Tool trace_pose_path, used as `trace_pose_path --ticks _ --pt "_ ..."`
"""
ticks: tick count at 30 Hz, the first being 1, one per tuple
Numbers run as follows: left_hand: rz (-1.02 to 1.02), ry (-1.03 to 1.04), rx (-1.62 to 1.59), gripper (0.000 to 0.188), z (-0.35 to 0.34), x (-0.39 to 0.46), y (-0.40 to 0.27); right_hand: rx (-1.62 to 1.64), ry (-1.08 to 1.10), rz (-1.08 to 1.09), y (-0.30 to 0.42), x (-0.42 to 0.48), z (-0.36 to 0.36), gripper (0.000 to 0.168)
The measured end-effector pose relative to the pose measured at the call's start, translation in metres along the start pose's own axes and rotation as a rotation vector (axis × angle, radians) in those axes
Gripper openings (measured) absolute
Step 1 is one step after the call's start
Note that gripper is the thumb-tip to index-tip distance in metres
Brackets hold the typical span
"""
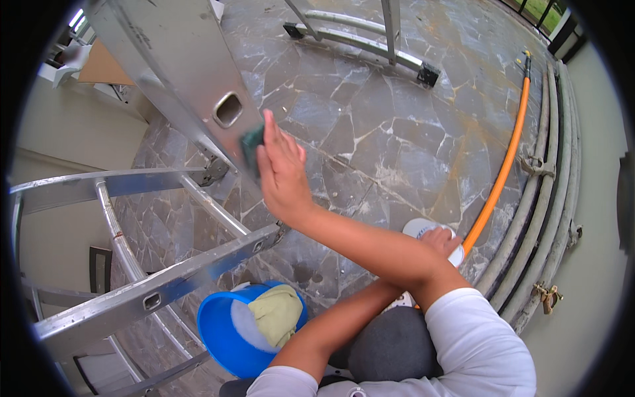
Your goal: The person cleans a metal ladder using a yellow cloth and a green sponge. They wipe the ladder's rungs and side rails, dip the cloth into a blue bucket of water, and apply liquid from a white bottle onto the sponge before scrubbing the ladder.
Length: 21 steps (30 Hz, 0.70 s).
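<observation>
My right hand presses a dark green scouring pad against the side rail of an aluminium ladder, just below a rectangular rung hole. The fingers lie straight along the pad. My arms cross, the right forearm passing over the left. Off to the right, my left hand grips a white container with blue writing; part of it is hidden by the hand and the right arm. Between the ladder and my knee stands a blue bucket with suds and a pale green cloth over its inner side.
Another ladder section with several rungs spreads across the left. A ladder foot bar with black end caps rests on the stone-paved floor ahead. Along the right wall lie an orange pole and several scaffold tubes with clamps.
</observation>
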<state>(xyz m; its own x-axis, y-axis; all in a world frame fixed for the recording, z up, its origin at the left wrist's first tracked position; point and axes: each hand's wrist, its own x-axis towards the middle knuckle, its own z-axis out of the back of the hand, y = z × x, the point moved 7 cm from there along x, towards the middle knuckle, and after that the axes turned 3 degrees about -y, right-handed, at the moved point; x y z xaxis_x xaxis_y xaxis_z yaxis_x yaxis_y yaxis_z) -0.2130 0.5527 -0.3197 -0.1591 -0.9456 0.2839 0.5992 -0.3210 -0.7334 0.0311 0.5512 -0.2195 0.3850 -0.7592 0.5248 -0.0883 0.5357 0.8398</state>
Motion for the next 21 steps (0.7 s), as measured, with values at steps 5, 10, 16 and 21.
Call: trace_pose_path --ticks 5,10,16,21 --pt "-0.053 -0.125 -0.045 0.064 0.033 0.007 0.008 0.062 0.018 -0.074 -0.042 -0.042 -0.007 0.059" --pt "0.018 -0.295 0.025 0.063 0.043 -0.046 0.019 0.073 0.019 -0.067 -0.013 -0.029 -0.014 0.058" --pt "0.513 0.249 -0.026 0.054 0.068 -0.174 0.029 -0.002 -0.007 -0.045 -0.025 -0.031 -0.011 0.055" --pt "0.453 -0.205 0.337 0.026 0.256 -0.201 -0.075 -0.139 -0.033 0.004 -0.013 -0.029 -0.008 0.056"
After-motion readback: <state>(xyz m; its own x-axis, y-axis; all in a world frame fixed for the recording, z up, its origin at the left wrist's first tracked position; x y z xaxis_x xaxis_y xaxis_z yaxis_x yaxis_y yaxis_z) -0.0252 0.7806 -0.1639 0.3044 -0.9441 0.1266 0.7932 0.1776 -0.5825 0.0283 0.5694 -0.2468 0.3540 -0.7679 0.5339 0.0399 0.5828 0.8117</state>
